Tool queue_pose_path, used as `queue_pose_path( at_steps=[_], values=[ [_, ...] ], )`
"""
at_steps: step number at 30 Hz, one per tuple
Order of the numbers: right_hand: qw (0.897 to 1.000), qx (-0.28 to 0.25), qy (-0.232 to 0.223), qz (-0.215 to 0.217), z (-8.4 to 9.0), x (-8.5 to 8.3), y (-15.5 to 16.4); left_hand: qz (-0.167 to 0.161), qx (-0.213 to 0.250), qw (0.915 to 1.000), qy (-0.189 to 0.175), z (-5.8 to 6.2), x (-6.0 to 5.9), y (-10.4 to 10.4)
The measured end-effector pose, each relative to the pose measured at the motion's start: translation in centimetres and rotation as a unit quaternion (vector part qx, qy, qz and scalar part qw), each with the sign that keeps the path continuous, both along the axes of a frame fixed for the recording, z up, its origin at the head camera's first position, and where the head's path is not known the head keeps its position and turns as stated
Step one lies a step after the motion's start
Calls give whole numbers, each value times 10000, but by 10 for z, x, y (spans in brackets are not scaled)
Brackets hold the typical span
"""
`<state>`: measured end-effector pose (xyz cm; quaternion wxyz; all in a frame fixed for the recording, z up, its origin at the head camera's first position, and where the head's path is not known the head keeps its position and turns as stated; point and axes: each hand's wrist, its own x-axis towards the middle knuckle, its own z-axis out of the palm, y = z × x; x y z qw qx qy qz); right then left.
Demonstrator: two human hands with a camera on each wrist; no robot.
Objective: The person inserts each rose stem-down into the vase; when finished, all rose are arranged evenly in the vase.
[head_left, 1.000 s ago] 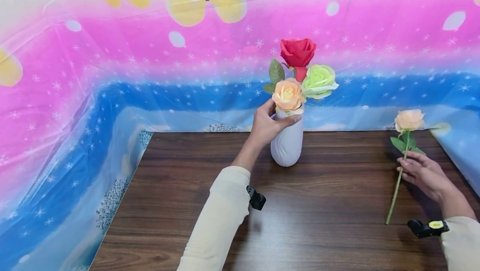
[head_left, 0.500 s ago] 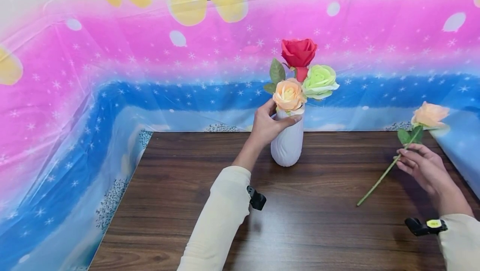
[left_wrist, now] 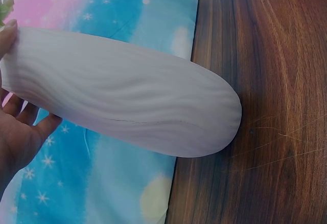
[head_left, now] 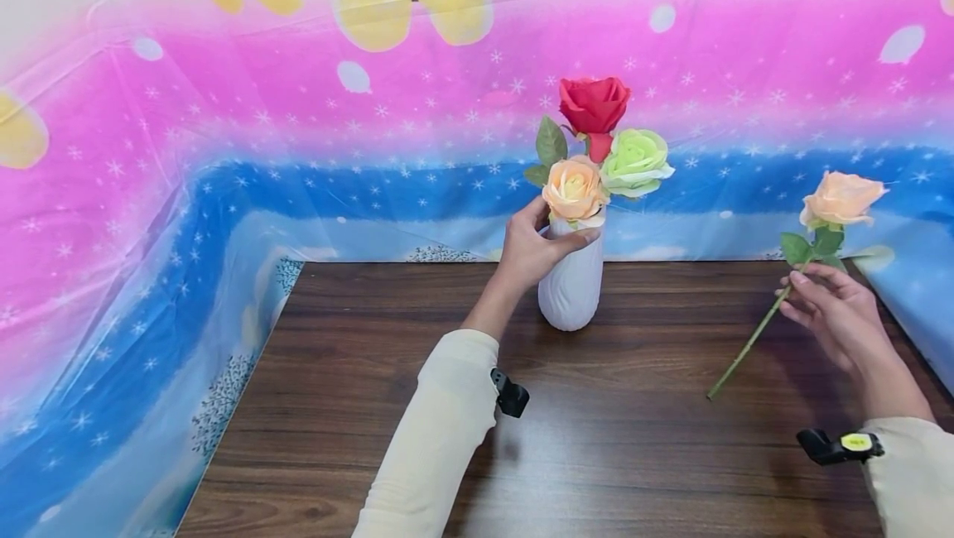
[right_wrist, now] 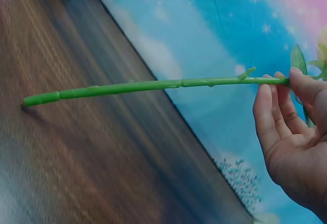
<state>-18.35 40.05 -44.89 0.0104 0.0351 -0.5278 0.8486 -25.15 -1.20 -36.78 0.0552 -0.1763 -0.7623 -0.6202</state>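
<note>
While left hand [head_left: 535, 250] grips the vase [head_left: 570, 281] near the desk's [head_left: 633, 439] back edge, keep right-hand fingers [head_left: 801, 290] pinching the rose stem [head_left: 745, 348]; guide gently between 3 blooms.

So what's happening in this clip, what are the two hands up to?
A person is working at a wooden table with artificial roses. The left hand grips the neck of a white vase that stands upright and already holds a red rose, a green rose and an orange rose. The right hand pinches the green stem of a peach rose just under its leaves, holding it tilted above the table, off to the vase's right.
</note>
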Motion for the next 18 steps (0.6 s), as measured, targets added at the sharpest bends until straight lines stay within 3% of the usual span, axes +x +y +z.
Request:
queue_pose_path(
  at_steps=[12,18],
  values=[
    [9996,-63,140,-222,25,-4,-28,-6,-5,10000,61,1,1,0],
    [9973,121,607,-393,34,-6,-45,7,-45,10000,68,1,1,0]
  ],
)
